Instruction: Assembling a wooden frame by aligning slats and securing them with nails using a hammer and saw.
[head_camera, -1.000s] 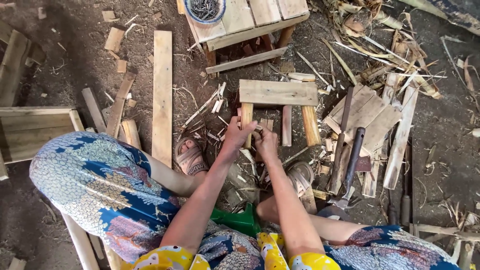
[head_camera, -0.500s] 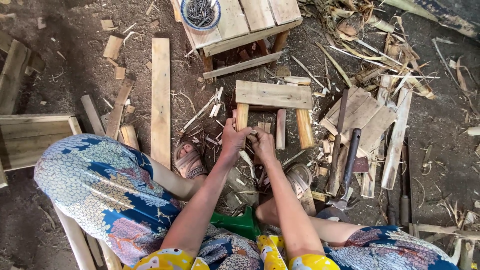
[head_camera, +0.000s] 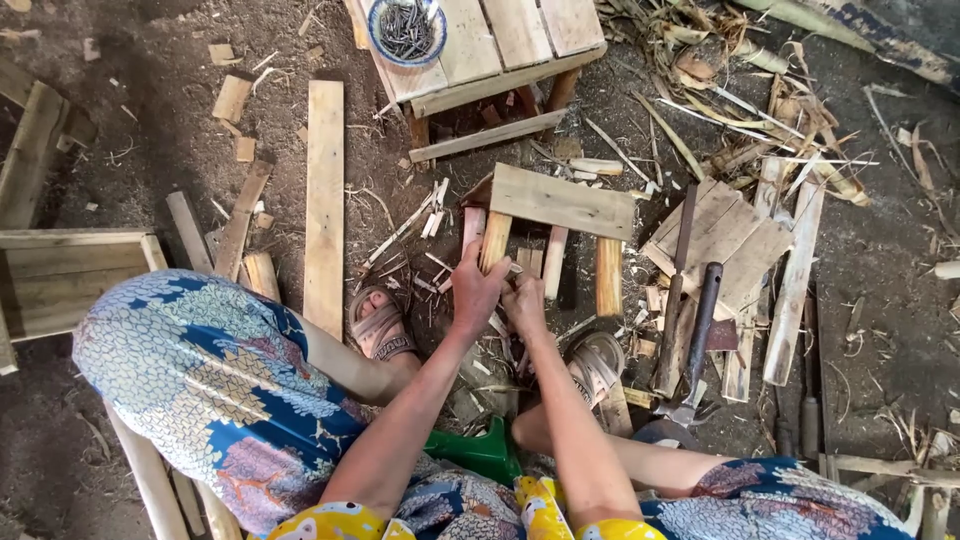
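A small unfinished wooden stool frame (head_camera: 560, 200) lies on the dirt ground in front of me, a flat plank on top and short legs pointing toward me. My left hand (head_camera: 476, 290) grips the near end of the frame's left leg (head_camera: 494, 240). My right hand (head_camera: 525, 303) is closed just beside it, fingers curled at the same leg's end; what it holds is hidden. Both of my sandalled feet (head_camera: 380, 325) rest on either side of the hands.
A hammer (head_camera: 700, 335) and a dark metal bar (head_camera: 676, 280) lie to the right on stacked boards (head_camera: 735, 235). A finished stool (head_camera: 490, 45) with a bowl of nails (head_camera: 405, 25) stands beyond. A long plank (head_camera: 324, 200) and a wooden crate (head_camera: 60, 275) lie left.
Both hands have stayed on the left leg of the frame, shifting only slightly. The view has tilted a little, so the scene sits lower in the picture.
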